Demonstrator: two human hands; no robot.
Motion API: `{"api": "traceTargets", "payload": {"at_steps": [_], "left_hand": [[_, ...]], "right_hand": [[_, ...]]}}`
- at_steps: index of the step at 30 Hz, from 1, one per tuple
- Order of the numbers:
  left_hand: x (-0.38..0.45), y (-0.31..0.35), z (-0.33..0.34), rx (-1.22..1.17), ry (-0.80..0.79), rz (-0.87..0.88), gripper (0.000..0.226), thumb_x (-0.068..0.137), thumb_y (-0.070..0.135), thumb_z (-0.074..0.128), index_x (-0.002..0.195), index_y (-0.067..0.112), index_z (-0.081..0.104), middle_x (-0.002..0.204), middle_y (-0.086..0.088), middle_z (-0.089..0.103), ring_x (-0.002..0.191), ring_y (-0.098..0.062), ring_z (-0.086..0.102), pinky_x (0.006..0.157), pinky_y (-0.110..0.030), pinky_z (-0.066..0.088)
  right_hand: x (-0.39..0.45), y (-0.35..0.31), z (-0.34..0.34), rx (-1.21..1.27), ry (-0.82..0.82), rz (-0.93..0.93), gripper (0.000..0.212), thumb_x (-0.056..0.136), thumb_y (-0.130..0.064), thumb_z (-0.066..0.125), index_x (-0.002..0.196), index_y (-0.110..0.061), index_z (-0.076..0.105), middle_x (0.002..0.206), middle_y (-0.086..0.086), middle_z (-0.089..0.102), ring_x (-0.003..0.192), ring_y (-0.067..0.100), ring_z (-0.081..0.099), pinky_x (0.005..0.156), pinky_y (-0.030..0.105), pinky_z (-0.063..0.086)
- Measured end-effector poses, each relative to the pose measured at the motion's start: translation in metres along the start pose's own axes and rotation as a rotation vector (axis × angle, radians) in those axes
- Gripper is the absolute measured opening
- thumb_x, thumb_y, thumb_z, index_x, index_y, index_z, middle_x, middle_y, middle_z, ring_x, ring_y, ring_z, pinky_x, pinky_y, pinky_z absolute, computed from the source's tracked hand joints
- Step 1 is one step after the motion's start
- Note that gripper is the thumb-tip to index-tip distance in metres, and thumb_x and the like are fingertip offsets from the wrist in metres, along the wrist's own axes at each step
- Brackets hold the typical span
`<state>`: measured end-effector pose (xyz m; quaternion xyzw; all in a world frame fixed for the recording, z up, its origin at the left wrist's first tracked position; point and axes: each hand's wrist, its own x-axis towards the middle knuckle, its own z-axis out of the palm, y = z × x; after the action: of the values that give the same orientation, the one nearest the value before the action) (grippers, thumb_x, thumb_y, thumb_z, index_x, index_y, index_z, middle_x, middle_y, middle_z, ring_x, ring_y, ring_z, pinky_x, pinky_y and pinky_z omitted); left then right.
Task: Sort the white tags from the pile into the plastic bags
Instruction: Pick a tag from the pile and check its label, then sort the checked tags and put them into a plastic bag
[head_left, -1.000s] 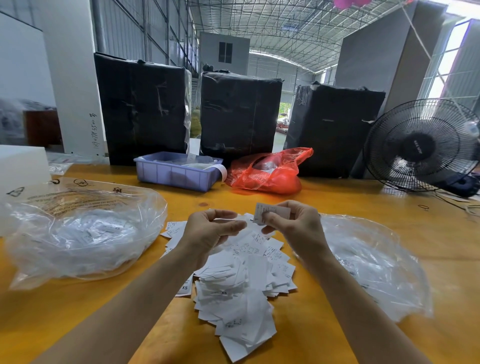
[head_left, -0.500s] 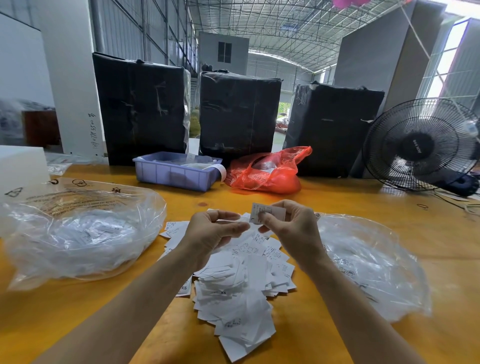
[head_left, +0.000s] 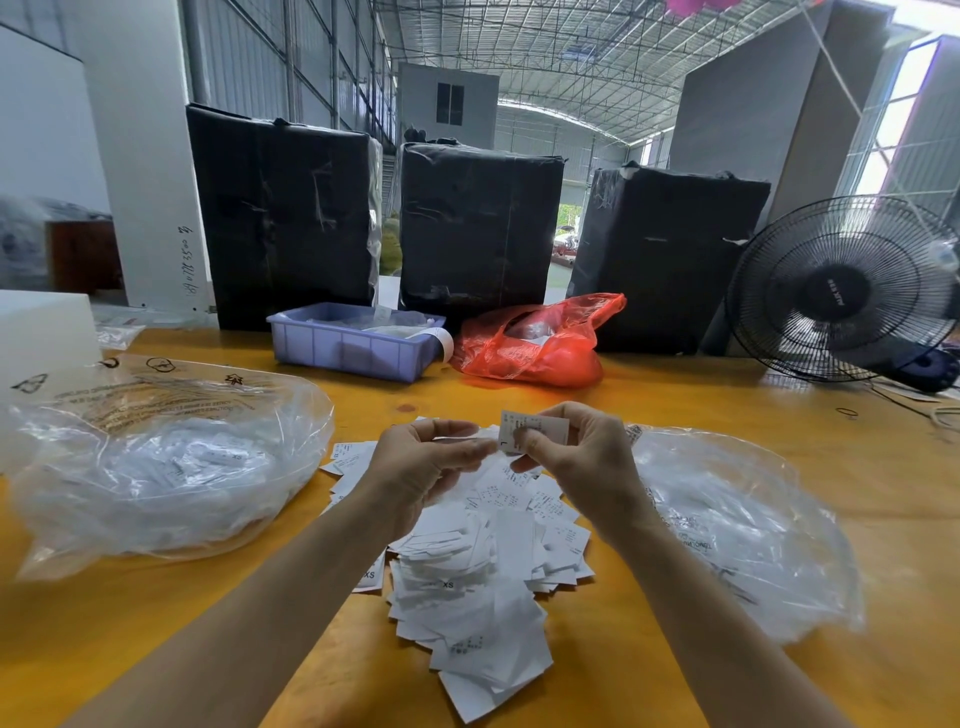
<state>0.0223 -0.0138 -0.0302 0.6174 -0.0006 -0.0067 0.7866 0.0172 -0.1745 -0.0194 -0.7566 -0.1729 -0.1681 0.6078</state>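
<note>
A: Looking from the near edge, what lies first on the table (head_left: 675, 395)?

B: The pile (head_left: 483, 566) of white tags; it spreads from the near centre up to under the hands; some tags show "XS" print; both forearms come in from the bottom corners and pass over it.

A: And the hands?

B: The right hand (head_left: 582, 457) pinches one tag (head_left: 530, 428) between thumb and fingers, upright, printed side to the camera, a little above the pile; the left hand (head_left: 426, 467) is just beside it, fingers curled with the thumb tip close to the tag's left edge; I cannot tell if it touches the tag or holds something itself.

A: Where are the bags?

B: One at each side of the pile; the left bag (head_left: 171, 467) is puffed and has white tags inside, with printed text on its top; the right bag (head_left: 737, 530) lies flatter, also with some tags in it; its near edge is beside the right wrist.

A: Behind them?

B: A blue tray (head_left: 353, 348) with papers in it; a red bag (head_left: 535, 343) just right of it; a black fan (head_left: 841, 291) at the far right; then three black wrapped boxes (head_left: 478, 228) stand along the far edge; a white block (head_left: 41, 327) is at the far left.
</note>
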Motion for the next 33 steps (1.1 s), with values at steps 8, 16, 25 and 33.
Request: {"api": "traceTargets", "payload": {"at_steps": [8, 16, 25, 33], "left_hand": [[0.0016, -0.0023, -0.0014, 0.001, 0.052, 0.067, 0.025, 0.066, -0.001, 0.077, 0.085, 0.008, 0.064, 0.061, -0.002, 0.071, 0.053, -0.008, 0.065, 0.051, -0.014, 0.048], [-0.0006, -0.0012, 0.0014, -0.046, 0.056, 0.019, 0.041, 0.051, 0.006, 0.082, 0.089, 0.009, 0.065, 0.065, -0.003, 0.072, 0.055, -0.008, 0.067, 0.048, -0.013, 0.048], [-0.0043, 0.0009, 0.0054, -0.035, 0.021, 0.0, 0.05, 0.044, 0.014, 0.082, 0.091, 0.01, 0.065, 0.068, -0.003, 0.073, 0.059, -0.009, 0.068, 0.066, -0.02, 0.047], [-0.0045, 0.0016, 0.0048, -0.037, 0.02, -0.004, 0.051, 0.042, 0.015, 0.082, 0.091, 0.01, 0.066, 0.072, -0.005, 0.074, 0.06, -0.01, 0.068, 0.062, -0.019, 0.049]], "right_hand": [[-0.0018, -0.0013, -0.0002, 0.015, -0.106, 0.103, 0.006, 0.082, 0.005, 0.066, 0.082, 0.008, 0.061, 0.079, 0.021, 0.069, 0.055, 0.018, 0.066, 0.054, 0.021, 0.054], [-0.0002, -0.0022, -0.0008, 0.085, 0.074, 0.046, 0.01, 0.082, 0.001, 0.067, 0.075, -0.005, 0.062, 0.074, 0.009, 0.07, 0.056, 0.015, 0.068, 0.05, 0.017, 0.05], [-0.0006, 0.0006, -0.0002, 0.024, 0.054, -0.009, 0.012, 0.082, -0.002, 0.068, 0.078, -0.011, 0.063, 0.077, 0.008, 0.07, 0.061, 0.017, 0.069, 0.05, 0.016, 0.049], [-0.0015, 0.0009, 0.0025, -0.074, 0.092, -0.069, 0.013, 0.083, -0.003, 0.068, 0.077, -0.012, 0.06, 0.075, 0.007, 0.069, 0.06, 0.015, 0.069, 0.043, 0.016, 0.044]]}}
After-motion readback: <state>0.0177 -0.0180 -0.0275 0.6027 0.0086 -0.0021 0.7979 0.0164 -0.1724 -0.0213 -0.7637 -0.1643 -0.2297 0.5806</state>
